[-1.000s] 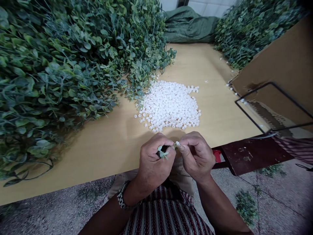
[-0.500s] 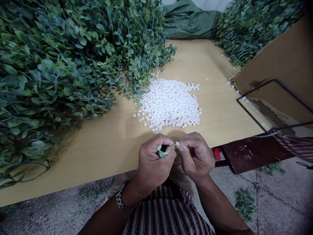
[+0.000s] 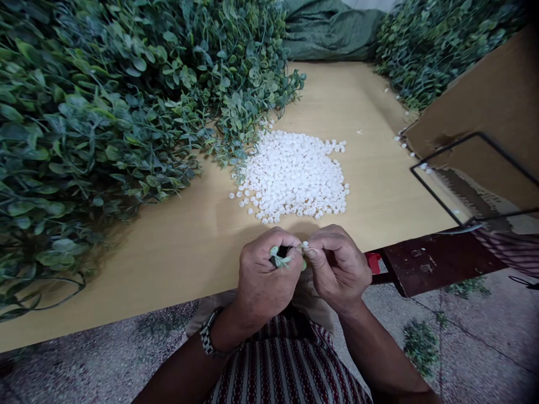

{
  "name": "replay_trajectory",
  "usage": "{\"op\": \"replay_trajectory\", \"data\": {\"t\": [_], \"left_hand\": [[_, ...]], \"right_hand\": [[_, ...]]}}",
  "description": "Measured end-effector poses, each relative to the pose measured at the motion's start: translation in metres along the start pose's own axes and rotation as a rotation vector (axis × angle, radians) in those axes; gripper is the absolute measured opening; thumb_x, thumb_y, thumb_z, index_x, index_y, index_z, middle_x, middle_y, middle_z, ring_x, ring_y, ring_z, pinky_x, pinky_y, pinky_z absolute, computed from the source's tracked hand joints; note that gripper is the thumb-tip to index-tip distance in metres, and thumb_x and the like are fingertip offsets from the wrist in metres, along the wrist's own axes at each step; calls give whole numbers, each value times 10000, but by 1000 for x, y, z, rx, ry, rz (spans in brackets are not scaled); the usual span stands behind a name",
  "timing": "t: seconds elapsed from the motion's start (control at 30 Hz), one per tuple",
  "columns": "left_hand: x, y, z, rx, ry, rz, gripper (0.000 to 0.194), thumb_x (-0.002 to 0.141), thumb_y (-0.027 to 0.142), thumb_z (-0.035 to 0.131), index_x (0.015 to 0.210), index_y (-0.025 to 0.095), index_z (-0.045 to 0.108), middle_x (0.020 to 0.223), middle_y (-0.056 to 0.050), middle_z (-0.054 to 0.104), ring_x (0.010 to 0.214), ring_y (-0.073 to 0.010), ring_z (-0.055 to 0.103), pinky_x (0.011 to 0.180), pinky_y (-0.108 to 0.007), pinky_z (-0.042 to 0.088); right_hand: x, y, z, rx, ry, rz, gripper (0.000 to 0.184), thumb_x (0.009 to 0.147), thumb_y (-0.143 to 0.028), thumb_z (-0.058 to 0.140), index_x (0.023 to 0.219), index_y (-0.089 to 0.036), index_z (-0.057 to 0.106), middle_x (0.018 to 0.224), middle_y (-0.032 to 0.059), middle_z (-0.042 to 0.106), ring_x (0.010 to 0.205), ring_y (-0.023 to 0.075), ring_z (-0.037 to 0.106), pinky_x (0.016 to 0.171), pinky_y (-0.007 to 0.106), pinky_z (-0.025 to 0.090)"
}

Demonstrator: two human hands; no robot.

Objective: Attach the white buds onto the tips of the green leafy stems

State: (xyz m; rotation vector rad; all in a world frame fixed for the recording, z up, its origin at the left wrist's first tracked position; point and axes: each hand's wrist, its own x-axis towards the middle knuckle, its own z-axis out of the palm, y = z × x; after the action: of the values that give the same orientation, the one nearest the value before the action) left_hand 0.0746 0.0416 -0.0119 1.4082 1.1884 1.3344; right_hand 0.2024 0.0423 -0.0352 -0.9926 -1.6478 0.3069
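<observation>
My left hand is closed round a small green artificial leaf sprig, whose leaves poke out between thumb and fingers. Close beside it, my right hand pinches a tiny white bead-like piece between thumb and forefinger, at the tip of the sprig's stem. Whether the piece sits on the stem or only touches it, I cannot tell. Both hands are held at the front edge of the table. Just beyond them lies a heap of small white pieces of the same look.
Bushy artificial greenery covers the left of the tan table. More greenery stands at the back right, near a green cloth. On the right are a cardboard sheet and a black wire frame. Leaf scraps lie on the floor.
The table scene sits slightly higher in the picture at the back. Both hands keep nearly the same pose, with the white piece still pinched at the stem.
</observation>
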Motion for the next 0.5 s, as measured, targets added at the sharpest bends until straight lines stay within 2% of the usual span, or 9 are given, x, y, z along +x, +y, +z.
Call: {"op": "replay_trajectory", "data": {"t": [0.27,0.37,0.5], "left_hand": [[3,2,0,31,-18,-38,158,726,71,530,601,157,573,565,27,541,515,-82,460,490,-194,381],[5,5,-1,51,-44,-68,148,716,65,524,612,163,565,567,34,526,504,-80,435,482,-194,368],[4,5,-2,41,-58,-104,117,737,88,547,659,174,553,576,42,511,522,-89,449,516,-203,401]], "right_hand": [[0,2,-1,42,-39,23,147,835,-56,585,833,-203,585,694,-10,577,648,134,557,577,279,466],[4,3,-11,24,-126,44,142,838,-71,596,882,-206,603,741,2,616,689,141,588,603,287,495],[13,-5,-25,-41,-134,-88,259,805,-106,661,1046,-194,625,892,52,667,847,187,619,692,340,533]]}}
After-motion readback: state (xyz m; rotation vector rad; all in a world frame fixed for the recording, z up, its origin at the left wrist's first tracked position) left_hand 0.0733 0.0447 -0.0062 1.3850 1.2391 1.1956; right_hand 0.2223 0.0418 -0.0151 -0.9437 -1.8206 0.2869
